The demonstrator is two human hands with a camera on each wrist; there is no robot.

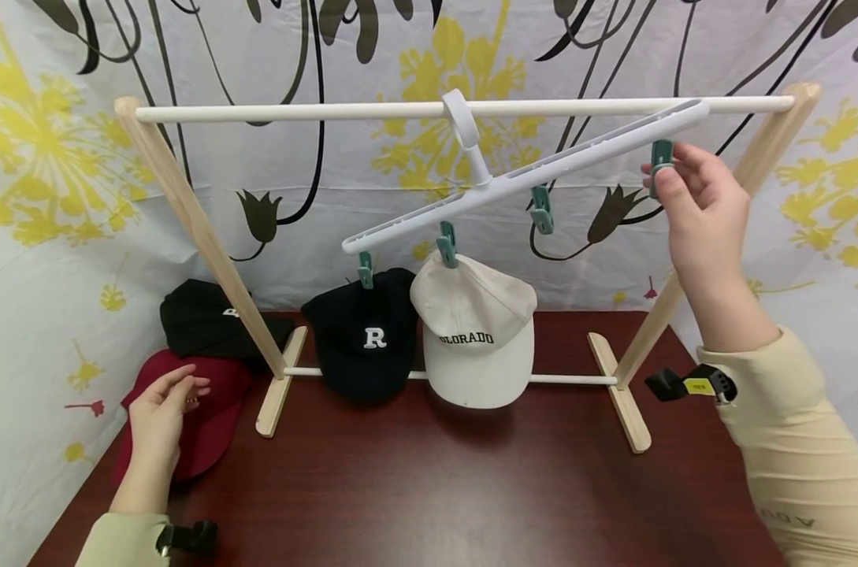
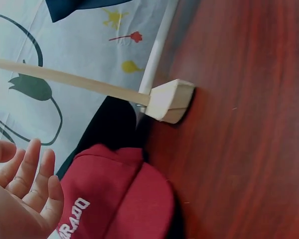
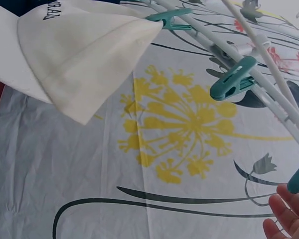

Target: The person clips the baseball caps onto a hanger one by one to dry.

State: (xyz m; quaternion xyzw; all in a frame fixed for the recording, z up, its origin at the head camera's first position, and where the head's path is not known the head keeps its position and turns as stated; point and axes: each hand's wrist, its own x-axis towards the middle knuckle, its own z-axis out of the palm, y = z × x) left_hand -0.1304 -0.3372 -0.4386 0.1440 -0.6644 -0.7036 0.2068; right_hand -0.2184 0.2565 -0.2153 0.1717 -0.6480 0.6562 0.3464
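Note:
My right hand [image 1: 708, 201] pinches a green clothespin [image 1: 661, 161] at the raised right end of a white hanger [image 1: 542, 169]. In the right wrist view, fingers [image 3: 286, 211] touch that clothespin at the frame edge. The hanger hooks over the rack's top bar and tilts down to the left. Another clothespin [image 1: 540, 209] hangs from it with nothing in it. Two more clothespins hold a black cap [image 1: 361, 346] with an R and a cream cap [image 1: 478, 315]. Over a dark red cap [image 1: 219, 394] on the table hovers my left hand [image 1: 161, 413], fingers loosely bent, holding nothing.
The wooden rack [image 1: 195, 213] has slanted side posts, feet on the dark red-brown table [image 1: 429, 488] and a white lower bar behind the hanging caps. A second black cap [image 1: 202, 323] lies behind the red one. A patterned curtain [image 1: 273, 47] covers the back.

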